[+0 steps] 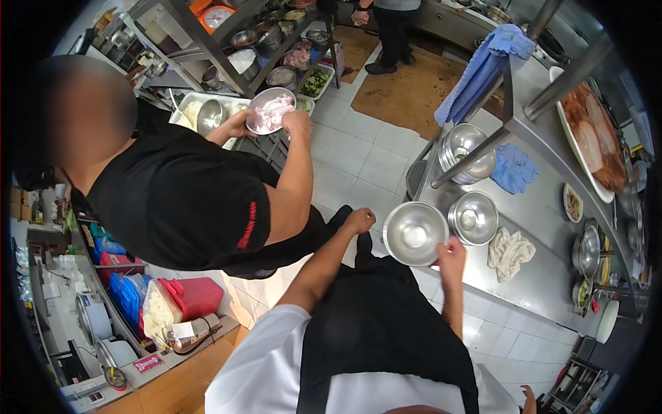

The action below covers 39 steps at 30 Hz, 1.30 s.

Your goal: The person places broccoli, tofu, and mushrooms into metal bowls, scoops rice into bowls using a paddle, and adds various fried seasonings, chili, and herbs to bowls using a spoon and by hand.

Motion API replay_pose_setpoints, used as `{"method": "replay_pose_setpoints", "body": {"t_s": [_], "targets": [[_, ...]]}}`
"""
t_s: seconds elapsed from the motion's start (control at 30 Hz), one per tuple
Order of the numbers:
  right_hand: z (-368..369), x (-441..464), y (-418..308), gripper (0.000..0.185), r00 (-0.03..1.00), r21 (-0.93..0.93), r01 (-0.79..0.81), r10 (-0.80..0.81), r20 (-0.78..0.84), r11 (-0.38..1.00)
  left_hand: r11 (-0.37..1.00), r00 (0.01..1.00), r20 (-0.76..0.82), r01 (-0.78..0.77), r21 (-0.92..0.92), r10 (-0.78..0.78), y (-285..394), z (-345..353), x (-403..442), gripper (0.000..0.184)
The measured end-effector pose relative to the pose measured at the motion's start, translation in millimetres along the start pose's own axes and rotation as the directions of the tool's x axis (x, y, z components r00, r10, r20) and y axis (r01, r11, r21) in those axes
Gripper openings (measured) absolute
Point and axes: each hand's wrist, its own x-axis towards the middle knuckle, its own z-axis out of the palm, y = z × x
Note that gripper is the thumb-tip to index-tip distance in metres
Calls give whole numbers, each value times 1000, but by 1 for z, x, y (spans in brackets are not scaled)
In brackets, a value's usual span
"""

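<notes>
A shiny metal bowl (414, 233) is held at its lower right rim by my right hand (451, 258), with the fingers closed on the edge. A little pale liquid or reflection shows at its bottom; I cannot tell which. My left hand (359, 221) is in front of my black apron, left of the bowl and apart from it. Its fingers are curled, and what they hold, if anything, is too small to make out. Just right of the held bowl, another metal bowl (473, 218) stands on the steel counter (441, 186).
At left a co-worker in black (186, 186) holds a bowl of pale meat (273, 113). Stacked bowls (469, 148), a blue cloth (514, 169) and a white cloth (511, 254) lie on the counter. Metal posts rise at right. Another person (393, 34) stands at the back.
</notes>
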Motion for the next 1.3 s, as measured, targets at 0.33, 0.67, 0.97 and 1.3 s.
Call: {"method": "replay_pose_setpoints", "body": {"t_s": [0.33,0.67,0.97,1.3], "targets": [[78,69,-51,27,979,205,34,-74,190,978,890,905,-190,-415,-188,382,-75,-10,173,37],[88,97,-75,28,960,299,-123,37,279,946,380,953,-238,152,912,189,92,-269,-3,29],[106,123,-66,25,937,332,-223,107,333,916,361,972,-220,176,916,85,64,-304,-46,30],[140,157,-33,21,950,396,-255,153,271,882,994,985,149,82,70,-92,31,-90,121,33]]}}
